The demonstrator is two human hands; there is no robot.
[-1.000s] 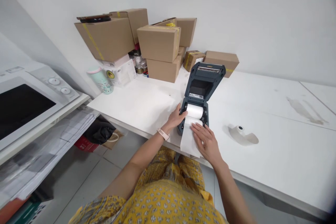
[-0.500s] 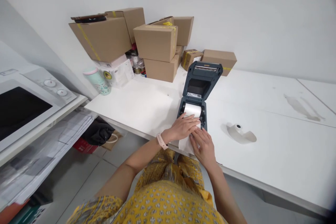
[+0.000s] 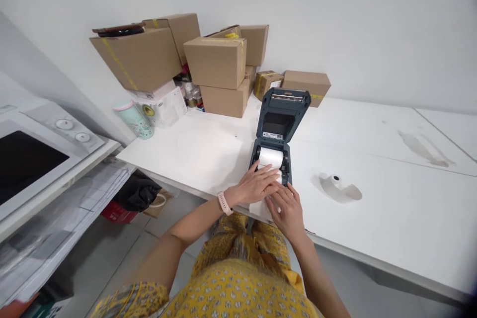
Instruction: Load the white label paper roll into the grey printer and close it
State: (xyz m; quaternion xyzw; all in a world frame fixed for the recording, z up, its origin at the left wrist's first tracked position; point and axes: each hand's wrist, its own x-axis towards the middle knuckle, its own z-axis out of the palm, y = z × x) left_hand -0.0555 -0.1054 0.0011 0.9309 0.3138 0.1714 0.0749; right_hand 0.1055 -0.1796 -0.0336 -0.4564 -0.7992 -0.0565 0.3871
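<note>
A dark label printer [image 3: 285, 114] stands on the white table with its lid raised. Inside it sits a white paper roll [image 3: 271, 157], and a strip of its paper [image 3: 258, 210] hangs out over the front. My left hand [image 3: 257, 183] lies flat across the front of the printer, fingers stretched over the paper. Beside and slightly below it, my right hand [image 3: 288, 207] rests on the printer's front edge and the paper, its fingers extended and touching the left fingertips. The paper beneath both hands is mostly hidden.
To the right, a nearly used-up paper roll [image 3: 337, 186] lies on the table [image 3: 395, 218]. Cardboard boxes [image 3: 216, 64] are stacked along the wall. A mint tumbler [image 3: 136, 119] stands at the left, near a white microwave [image 3: 48, 144] on a separate shelf.
The camera view has shifted slightly, so the scene sits a little further left. Both hands stay over the paper at the printer's front, with hardly any movement.
</note>
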